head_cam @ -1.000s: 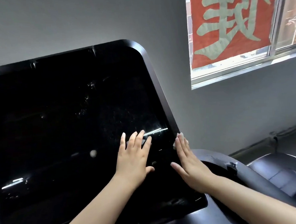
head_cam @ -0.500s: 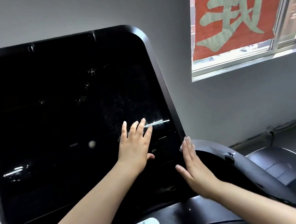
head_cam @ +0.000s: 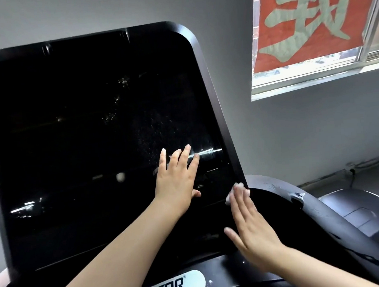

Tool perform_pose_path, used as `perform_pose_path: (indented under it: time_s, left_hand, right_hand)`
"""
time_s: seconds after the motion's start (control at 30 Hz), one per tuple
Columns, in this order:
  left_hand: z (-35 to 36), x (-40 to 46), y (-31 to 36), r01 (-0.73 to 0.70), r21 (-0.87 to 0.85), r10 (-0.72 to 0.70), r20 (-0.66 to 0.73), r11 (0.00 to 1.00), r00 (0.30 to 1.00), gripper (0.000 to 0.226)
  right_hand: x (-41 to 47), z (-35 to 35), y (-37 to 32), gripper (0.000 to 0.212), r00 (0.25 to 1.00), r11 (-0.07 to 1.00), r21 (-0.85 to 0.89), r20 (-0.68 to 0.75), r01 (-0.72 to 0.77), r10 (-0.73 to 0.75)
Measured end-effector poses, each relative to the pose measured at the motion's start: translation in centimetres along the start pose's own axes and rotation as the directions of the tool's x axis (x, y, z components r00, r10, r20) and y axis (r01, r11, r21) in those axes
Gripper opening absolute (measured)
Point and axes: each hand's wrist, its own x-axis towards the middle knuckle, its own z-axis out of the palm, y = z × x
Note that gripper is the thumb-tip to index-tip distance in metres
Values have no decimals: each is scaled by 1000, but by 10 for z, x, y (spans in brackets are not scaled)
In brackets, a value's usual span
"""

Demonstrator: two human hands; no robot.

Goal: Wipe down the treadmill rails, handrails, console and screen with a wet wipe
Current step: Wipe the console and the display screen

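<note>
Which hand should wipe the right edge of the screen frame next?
Right hand: its straight fingers press the wet wipe at the screen frame's lower right corner. Left hand lies flat on the glass.

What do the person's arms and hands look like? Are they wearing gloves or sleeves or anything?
No gloves and no sleeves in view. Both forearms are bare right down to the bottom edge of the picture. The left hand and the right hand show no rings, watch or bracelet. The fingernails look short and plain, with no bright polish.
</note>
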Motion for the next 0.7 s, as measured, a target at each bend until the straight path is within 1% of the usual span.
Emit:
perform_pose_path:
  time_s: [0.03,0.1,0.17,0.27,0.33,0.43,0.5,0.6,0.63,0.67,0.7]
  left_hand:
    - [0,0,0,-1,-2,1,-9,1000,1000,93]
    - [1,1,0,0,1,0,-18,1000,1000,93]
    - [1,2,0,0,14,0,-8,1000,1000,93]
    - [2,3,0,-7,25,7,-8,1000,1000,94]
    - [2,2,-2,-19,34,20,-32,999,999,94]
    - [6,-3,-6,-21,32,23,-73,999,997,92]
    - [11,-12,-8,-10,1,10,-81,1000,997,92]
    - [20,-29,-15,-1,-19,-1,-142,1000,990,97]
    - [25,-35,-19,7,-41,-14,-153,999,988,100]
    - [32,-40,-22,-2,-58,-9,-186,998,983,103]
    - [36,-45,-26,-2,-62,-10,-180,998,984,105]
  right_hand:
    - [-9,3,-1,72,999,997,-54,18,51,-50]
    - [-14,4,1,70,990,980,-145,11,138,-138]
    - [-2,-3,6,69,983,959,-228,-34,168,-180]
    - [35,-19,9,68,981,955,-276,-129,105,-145]
    - [58,-29,7,68,984,956,-289,-147,56,-102]
    - [68,-28,-1,69,987,961,-275,-139,36,-77]
    - [53,-20,-2,70,983,953,-285,-120,99,-138]
    - [25,-17,7,71,956,897,-348,-8,273,-294]
    - [24,-20,12,71,945,878,-369,6,305,-326]
    - [28,-24,16,72,944,874,-380,-3,303,-329]
    - [36,-27,18,72,951,882,-385,-36,271,-308]
